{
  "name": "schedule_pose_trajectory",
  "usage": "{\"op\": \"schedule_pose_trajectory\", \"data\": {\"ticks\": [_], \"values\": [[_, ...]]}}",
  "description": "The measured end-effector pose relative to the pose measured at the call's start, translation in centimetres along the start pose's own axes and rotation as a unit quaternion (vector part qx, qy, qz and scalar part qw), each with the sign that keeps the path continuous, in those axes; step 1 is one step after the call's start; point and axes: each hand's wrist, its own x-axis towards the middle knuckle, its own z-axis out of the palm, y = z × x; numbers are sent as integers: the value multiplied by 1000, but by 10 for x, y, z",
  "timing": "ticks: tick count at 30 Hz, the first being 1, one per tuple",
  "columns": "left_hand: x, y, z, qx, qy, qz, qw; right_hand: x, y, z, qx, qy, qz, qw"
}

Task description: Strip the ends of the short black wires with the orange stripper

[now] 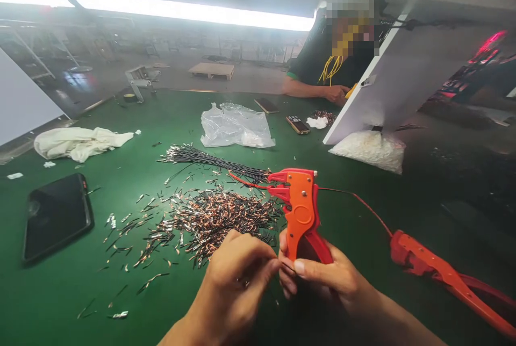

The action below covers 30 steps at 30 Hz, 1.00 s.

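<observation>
My right hand is wrapped round the handles of an orange and red wire stripper, its jaws pointing left. Below the handle, my left hand has thumb and finger pinched together against my right fingertips; what lies in that pinch is too small to make out. A pile of short wire offcuts, black and copper-coloured, spreads just beyond my left hand. Behind it lies a bundle of black wires with bare silvery ends. A red wire runs left from the jaws.
A second wire stripper lies at the right. Around the green table are a black phone, a white cloth, a clear plastic bag and a tied white bag. Across the table, a person handles yellow wires beside a white panel.
</observation>
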Motion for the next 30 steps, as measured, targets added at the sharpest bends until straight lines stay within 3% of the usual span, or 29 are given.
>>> {"op": "schedule_pose_trajectory", "data": {"ticks": [4, 6, 10, 21, 30], "values": [[6, -4, -13, -123, 91, -132, 979, 4, 7, -9, 60, -66, 18, 996], [11, -6, -21, -193, 123, -199, 953, 3, 13, -13, 79, -102, 37, 991], [20, -4, -31, -305, 165, -269, 898, -2, 23, -15, 83, -131, 71, 985], [21, -1, -30, -336, 124, -308, 881, -6, 23, -8, 73, -150, 80, 983], [18, -4, -34, -320, 83, -290, 898, -8, 23, -4, 73, -150, 78, 983]]}}
